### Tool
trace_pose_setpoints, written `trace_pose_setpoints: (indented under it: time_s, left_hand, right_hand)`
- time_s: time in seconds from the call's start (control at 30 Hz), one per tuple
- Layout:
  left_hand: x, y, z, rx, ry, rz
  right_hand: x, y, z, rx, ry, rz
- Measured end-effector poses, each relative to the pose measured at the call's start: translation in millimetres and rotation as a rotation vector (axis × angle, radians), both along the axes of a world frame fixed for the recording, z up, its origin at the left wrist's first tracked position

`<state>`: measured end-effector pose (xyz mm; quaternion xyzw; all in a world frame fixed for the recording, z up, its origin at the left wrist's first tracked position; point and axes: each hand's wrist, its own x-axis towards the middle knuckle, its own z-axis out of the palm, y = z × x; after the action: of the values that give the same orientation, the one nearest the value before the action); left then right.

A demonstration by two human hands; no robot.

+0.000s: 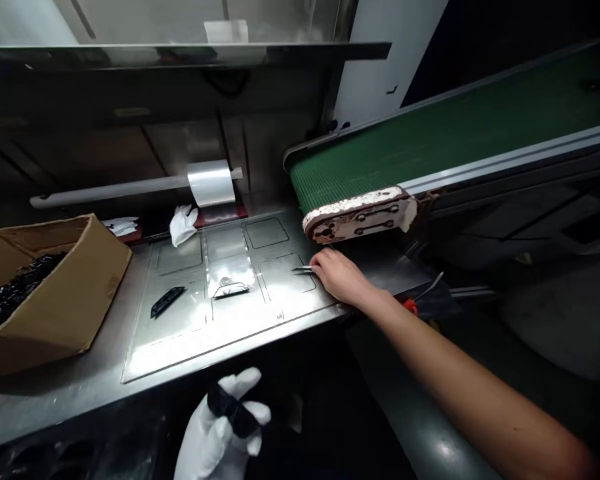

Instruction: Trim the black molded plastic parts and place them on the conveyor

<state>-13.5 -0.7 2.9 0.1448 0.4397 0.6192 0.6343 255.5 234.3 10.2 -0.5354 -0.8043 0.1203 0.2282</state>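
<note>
In the head view, my left hand (pixel 215 433), in a white glove, holds a small black plastic part (pixel 233 411) in front of the table's edge. My bare right hand (pixel 337 272) rests low over the right side of the metal table, its fingers closed on a thin pointed metal tool (pixel 303 269); its exact kind is unclear. A similar black part (pixel 167 301) lies on the marked metal plate (pixel 175 340). Another dark-edged part (pixel 231 289) lies at the near end of a strip of clear film (pixel 227 250).
A cardboard box (pixel 75 293) full of black parts stands at the left. Behind the plate, a film roll (pixel 211 183) hangs on a white bar, near a crumpled white glove (pixel 183 225). A green conveyor belt (pixel 430 147) juts in from the right above the table.
</note>
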Motion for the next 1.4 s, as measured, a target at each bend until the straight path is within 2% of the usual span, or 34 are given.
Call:
trace_pose_setpoints:
  time_s: [0.1,0.13,0.23,0.3,0.47,0.57,0.73,1.1,1.4]
  left_hand:
    - [13,12,7.1,0.07,0.005,-0.057]
    - [14,15,8.0,0.098,0.004,-0.097]
    - [15,16,5.0,0.172,-0.014,-0.181]
    - [16,12,1.0,0.183,-0.023,-0.222]
    - [21,3,-4.4,0.156,-0.022,-0.284]
    - [21,2,-3.6,0.181,0.005,-0.269]
    - [19,6,-0.6,0.171,0.004,-0.322]
    - [19,8,-7.2,0.273,-0.03,-0.388]
    - [20,2,-6.6,0.211,-0.046,-0.333]
  right_hand:
    - [-6,-37,13.2,-0.11,0.048,0.075]
    - [-10,-54,18.7,-0.169,0.079,0.167]
    - [-26,-102,33.8,-0.318,0.197,0.558]
    - [-37,-122,38.9,-0.339,0.262,0.695]
    - [-54,-137,31.9,-0.36,0.336,0.663]
    - [-56,-139,24.9,-0.345,0.305,0.638]
    - [-56,-143,20.9,-0.331,0.267,0.602]
    - [-45,-139,22.3,-0.245,0.154,0.701]
    - [-44,-143,21.9,-0.241,0.162,0.733]
